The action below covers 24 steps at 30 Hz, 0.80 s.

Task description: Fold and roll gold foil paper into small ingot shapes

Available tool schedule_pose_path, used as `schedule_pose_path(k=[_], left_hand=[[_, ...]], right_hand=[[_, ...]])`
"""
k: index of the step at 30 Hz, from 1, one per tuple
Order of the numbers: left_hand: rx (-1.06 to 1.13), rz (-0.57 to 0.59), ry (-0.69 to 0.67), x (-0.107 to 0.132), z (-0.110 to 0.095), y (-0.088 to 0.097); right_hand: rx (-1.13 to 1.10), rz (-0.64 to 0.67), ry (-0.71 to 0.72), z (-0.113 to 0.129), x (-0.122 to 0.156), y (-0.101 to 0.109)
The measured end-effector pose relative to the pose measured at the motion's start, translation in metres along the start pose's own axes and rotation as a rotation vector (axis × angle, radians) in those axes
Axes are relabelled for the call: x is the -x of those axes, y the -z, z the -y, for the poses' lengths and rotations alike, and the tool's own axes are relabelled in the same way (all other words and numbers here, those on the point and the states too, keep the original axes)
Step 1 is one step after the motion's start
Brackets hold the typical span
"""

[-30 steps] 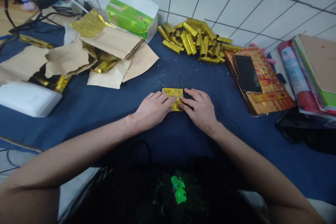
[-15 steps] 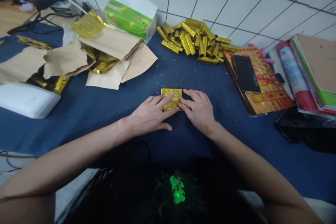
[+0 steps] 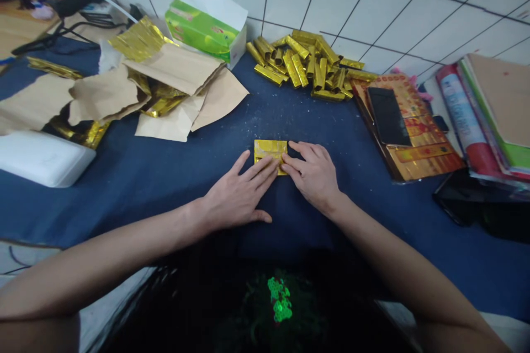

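A small rectangle of gold foil paper (image 3: 270, 147) lies flat on the dark blue cloth, with crease lines across it. Stretched fingers of my left hand (image 3: 240, 190) press on its lower part, the thumb apart on the cloth. My right hand (image 3: 312, 174) is at the paper's right edge, its thumb and fingertips resting there with a gap between them; whether they pinch the edge is hard to see. Behind the paper, against the tiled wall, sits a pile of rolled gold paper tubes (image 3: 300, 69).
To the left are torn brown paper (image 3: 178, 66) with gold sheets, a white rounded box (image 3: 53, 159) and a green tissue box (image 3: 202, 27). On the right, a black phone (image 3: 388, 116) lies on a red-gold packet (image 3: 430, 157), near stacked books (image 3: 501, 99).
My left hand has slid slightly down and its fingers now lie closer together on the paper's lower half, uncovering the upper part. My right hand stays in place.
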<state>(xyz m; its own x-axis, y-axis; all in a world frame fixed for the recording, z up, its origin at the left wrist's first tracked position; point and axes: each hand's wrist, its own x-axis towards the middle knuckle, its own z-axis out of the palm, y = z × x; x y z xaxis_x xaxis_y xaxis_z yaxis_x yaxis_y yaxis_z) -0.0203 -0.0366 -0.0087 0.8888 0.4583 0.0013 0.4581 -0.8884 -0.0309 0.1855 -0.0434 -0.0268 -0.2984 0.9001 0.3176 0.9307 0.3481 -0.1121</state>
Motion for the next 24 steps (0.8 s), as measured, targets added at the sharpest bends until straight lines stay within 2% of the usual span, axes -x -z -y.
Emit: schedule_pose_path(k=[7,13,19,24], left_hand=[[0.07,0.048,0.023,0.001,0.002,-0.003],[0.076,0.028,0.052,0.0,0.004,0.0],[0.111,0.08,0.044,0.002,0.006,-0.003],[0.115,0.066,0.042,0.002,0.006,-0.005]], right_hand=[[-0.003,0.013,-0.002,0.0,0.001,0.002],[-0.018,0.036,-0.019,0.002,0.002,0.002],[-0.017,0.039,-0.022,-0.002,0.003,0.0],[-0.066,0.028,-0.041,-0.001,0.006,0.015]])
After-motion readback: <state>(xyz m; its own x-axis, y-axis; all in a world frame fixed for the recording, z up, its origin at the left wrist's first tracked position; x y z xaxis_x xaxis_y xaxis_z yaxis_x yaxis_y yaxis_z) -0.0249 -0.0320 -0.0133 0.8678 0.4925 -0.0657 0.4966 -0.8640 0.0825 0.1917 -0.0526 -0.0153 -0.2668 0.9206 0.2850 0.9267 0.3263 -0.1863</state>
